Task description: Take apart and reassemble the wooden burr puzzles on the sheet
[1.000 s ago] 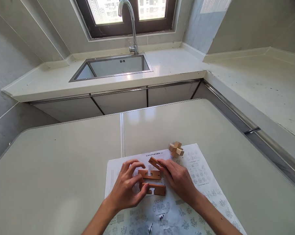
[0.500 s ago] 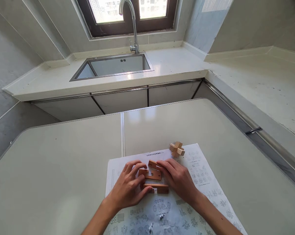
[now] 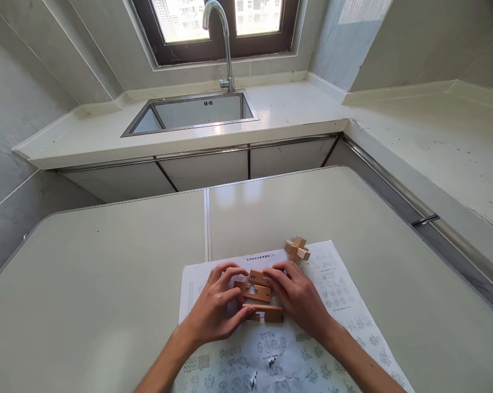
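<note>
Three brown wooden puzzle pieces lie close together on a printed sheet [image 3: 324,338]. My left hand [image 3: 215,303] curves around their left ends. Its thumb and a finger are at the left end of the front notched piece [image 3: 274,314], while its upper finger arches over the others. Between them, the middle piece [image 3: 263,293], marked 1, shows a cut-out. My right hand [image 3: 302,295] has its fingertips on the right end of the rear piece [image 3: 256,277], marked 2. Behind that hand, an assembled pale wooden burr puzzle [image 3: 297,249] stands at the sheet's top edge.
The sheet, torn near its lower middle, lies on a pale table [image 3: 107,284] with a seam [image 3: 207,224]. Beyond stand a counter [image 3: 287,106], a sink [image 3: 189,126] and a tall faucet [image 3: 227,54] under a window. Another counter [image 3: 434,142] runs along the right.
The rear piece marked 2 now lies flatter and more level beside the middle piece under my right fingertips. My left hand has barely shifted. The view has moved slightly.
</note>
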Demonstrator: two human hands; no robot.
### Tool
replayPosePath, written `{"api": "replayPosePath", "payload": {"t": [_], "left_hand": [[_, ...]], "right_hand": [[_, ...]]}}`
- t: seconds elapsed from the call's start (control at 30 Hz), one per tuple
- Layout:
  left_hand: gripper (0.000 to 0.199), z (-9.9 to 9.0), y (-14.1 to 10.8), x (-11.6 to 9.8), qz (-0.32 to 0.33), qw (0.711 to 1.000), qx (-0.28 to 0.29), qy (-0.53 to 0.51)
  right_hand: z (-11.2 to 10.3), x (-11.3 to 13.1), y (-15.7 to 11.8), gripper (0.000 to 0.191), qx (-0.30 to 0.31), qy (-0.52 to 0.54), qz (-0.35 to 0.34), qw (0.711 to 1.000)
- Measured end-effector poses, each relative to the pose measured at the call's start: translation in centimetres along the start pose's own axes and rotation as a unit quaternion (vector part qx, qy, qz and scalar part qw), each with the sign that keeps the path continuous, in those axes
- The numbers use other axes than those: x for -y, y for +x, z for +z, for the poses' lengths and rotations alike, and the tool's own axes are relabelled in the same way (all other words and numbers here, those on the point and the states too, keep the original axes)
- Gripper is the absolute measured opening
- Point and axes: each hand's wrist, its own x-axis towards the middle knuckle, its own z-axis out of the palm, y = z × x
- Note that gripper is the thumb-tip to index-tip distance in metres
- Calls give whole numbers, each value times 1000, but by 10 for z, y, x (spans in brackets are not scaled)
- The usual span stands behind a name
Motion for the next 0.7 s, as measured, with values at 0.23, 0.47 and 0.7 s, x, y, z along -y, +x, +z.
{"api": "replayPosePath", "payload": {"t": [0.23, 0.47, 0.7], "left_hand": [[22, 0, 0, -3, -18, 999, -29, 32], [18, 1, 2, -2, -20, 998, -45, 47], [10, 4, 2, 1, -73, 988, -121, 54]], "right_hand": [[-2, 2, 1, 24, -2, 13, 4, 1000], [-4, 1, -1, 23, 20, 51, 7, 998], [-4, 0, 0, 28, 22, 86, 3, 996]]}}
